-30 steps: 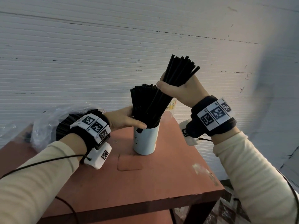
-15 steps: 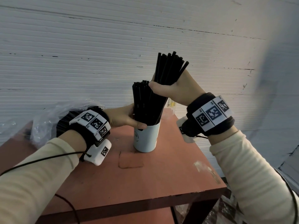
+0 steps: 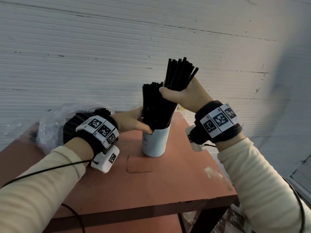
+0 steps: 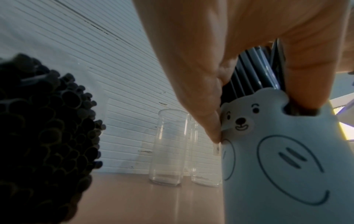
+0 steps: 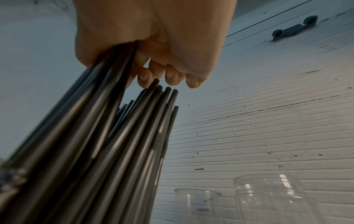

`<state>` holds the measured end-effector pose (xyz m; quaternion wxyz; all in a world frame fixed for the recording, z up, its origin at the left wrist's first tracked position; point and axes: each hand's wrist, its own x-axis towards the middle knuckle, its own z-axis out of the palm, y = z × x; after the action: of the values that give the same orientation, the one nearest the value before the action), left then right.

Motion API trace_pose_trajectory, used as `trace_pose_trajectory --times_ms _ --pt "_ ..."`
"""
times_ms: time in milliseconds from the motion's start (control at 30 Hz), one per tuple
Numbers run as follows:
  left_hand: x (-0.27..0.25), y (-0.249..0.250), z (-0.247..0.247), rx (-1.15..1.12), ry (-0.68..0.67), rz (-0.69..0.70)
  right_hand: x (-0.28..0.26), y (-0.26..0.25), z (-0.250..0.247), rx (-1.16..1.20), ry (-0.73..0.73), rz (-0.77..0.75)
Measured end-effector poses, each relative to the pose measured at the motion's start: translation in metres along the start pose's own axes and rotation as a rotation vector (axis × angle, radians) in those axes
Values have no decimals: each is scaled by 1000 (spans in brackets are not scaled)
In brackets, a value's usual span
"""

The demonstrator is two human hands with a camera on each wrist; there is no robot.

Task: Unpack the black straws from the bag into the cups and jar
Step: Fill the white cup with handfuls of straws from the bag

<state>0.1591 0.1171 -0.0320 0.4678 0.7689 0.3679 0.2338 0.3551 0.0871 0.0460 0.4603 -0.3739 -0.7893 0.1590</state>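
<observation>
A pale blue bear-face cup (image 3: 155, 143) (image 4: 277, 159) stands mid-table, packed with upright black straws (image 3: 151, 103). My left hand (image 3: 133, 122) (image 4: 201, 75) grips the cup at its rim, the thumb pressed into the rim's notch and the fingers round the far side against the straws. My right hand (image 3: 180, 96) (image 5: 153, 45) grips a bundle of black straws (image 3: 180, 73) (image 5: 95, 136) whose lower ends reach down into the cup beside the others. The clear plastic bag (image 3: 55, 121) with many more straws (image 4: 44, 136) lies behind my left wrist.
Two clear glass cups (image 4: 168, 147) (image 4: 203, 159) stand behind the bear cup near the white ribbed wall. The right wrist view shows a clear cup (image 5: 197, 204) and a wider clear jar (image 5: 273, 197). The red table (image 3: 151, 185) ends close at front and right.
My right hand has swung its straw bundle from a steep slant to nearly upright and moved slightly left over the cup. The left hand stays at the cup's rim.
</observation>
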Motion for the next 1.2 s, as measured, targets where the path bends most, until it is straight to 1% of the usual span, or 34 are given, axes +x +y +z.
trace_pose_trajectory --times_ms 100,267,433,500,567,633,733,833,900,967,1100,1200 --pt "-1 0 1 17 34 22 -1 1 2 -6 6 21" --pt "3 5 3 175 82 52 -3 -2 8 8 9 12" --pt "-4 -1 7 175 137 1 -2 -1 16 -7 10 28" --pt "-6 -1 7 214 118 -19 0 0 17 -30 9 29" --pt "-6 1 7 217 72 -32 1 1 16 -48 30 43" --pt "-5 1 7 159 36 -44 1 2 13 -68 45 51" --pt "-4 1 7 61 2 -40 2 3 9 -58 20 52" --pt "-3 1 4 -42 -40 -24 7 7 12 -81 20 94" --pt "-2 0 3 -21 -20 -19 7 7 19 -117 0 128" --pt "-1 0 3 44 6 -21 6 7 23 -140 -13 124" --pt "3 -2 5 135 47 -16 0 3 22 -204 49 107" --pt "3 -4 6 161 52 -2 -3 0 21 -269 63 65"
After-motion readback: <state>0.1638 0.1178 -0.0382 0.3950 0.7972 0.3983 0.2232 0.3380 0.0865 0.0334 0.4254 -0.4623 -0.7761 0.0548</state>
